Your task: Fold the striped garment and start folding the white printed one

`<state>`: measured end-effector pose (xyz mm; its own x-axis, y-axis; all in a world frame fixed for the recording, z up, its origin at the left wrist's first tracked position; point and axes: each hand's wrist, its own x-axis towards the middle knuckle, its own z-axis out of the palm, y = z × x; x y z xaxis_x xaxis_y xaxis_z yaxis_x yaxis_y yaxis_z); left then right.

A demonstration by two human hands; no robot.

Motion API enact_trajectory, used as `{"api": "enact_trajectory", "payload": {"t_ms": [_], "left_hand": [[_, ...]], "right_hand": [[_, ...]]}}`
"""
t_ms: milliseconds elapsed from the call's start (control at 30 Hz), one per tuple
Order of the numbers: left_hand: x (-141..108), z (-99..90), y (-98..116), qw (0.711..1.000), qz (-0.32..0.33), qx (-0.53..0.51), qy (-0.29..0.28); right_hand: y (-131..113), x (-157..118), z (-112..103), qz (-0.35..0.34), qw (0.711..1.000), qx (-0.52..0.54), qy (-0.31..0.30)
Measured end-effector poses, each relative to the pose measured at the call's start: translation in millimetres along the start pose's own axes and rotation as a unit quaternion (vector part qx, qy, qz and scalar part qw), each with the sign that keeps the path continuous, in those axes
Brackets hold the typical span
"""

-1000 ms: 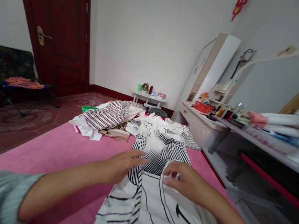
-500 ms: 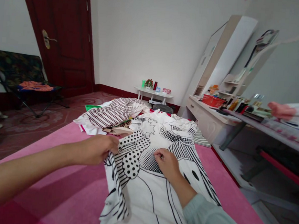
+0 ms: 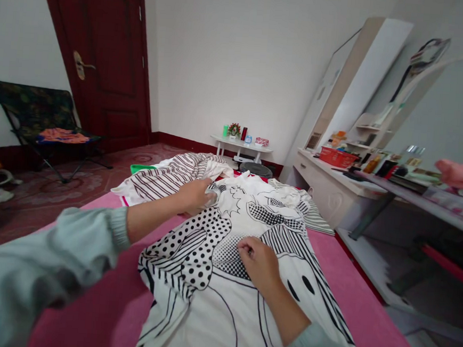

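A white shirt (image 3: pixel 221 301) with black dots, stripes and line drawings lies spread lengthwise in front of me. My left hand (image 3: pixel 196 196) reaches to its far left side, the fingers closed on cloth near the sleeve; the fingertips are partly hidden. My right hand (image 3: pixel 260 262) rests on the middle of the shirt, thumb and fingers pinched together at the dotted patch. The shirt's near left edge is creased and partly folded. Just beyond my left hand is a heap of clothes with a brown-striped white garment (image 3: pixel 167 176) on top.
The shirt lies on a pink bed cover (image 3: pixel 92 307). A grey-striped cloth (image 3: pixel 318 218) lies at its far right. A dressing table (image 3: pixel 319 183) with a red basket (image 3: pixel 337 157) stands right. A folding chair (image 3: pixel 36 110) is left; a low white table (image 3: pixel 242 143) stands by the wall.
My left hand has let go of the shirt's left edge and moved forward to its far left side. That edge now lies flatter and further left. My right hand stays about where it was.
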<state>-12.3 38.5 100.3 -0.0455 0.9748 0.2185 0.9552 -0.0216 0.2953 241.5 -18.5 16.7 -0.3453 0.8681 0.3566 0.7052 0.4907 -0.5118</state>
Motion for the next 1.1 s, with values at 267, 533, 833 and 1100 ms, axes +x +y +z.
{"api": "enact_trajectory", "payload": {"t_ms": [267, 533, 833, 1100], "left_hand": [[49.9, 32.4, 9.9, 0.995, -0.078, 0.032, -0.058], [99.4, -53.6, -22.1, 0.981, -0.025, 0.148, 0.120], [97.4, 11.8, -25.7, 0.956, 0.132, 0.263, 0.019], [43.7, 12.3, -27.9, 0.924, 0.269, 0.264, 0.069]], "right_hand": [[-1.1, 0.0, -2.5, 0.016, 1.000, 0.022, -0.004], [-5.3, 0.3, -4.0, 0.039, 0.999, 0.019, -0.007], [-6.4, 1.3, -3.1, 0.041, 0.999, 0.024, -0.008], [3.4, 0.6, 2.0, 0.016, 0.999, 0.036, -0.011]]}}
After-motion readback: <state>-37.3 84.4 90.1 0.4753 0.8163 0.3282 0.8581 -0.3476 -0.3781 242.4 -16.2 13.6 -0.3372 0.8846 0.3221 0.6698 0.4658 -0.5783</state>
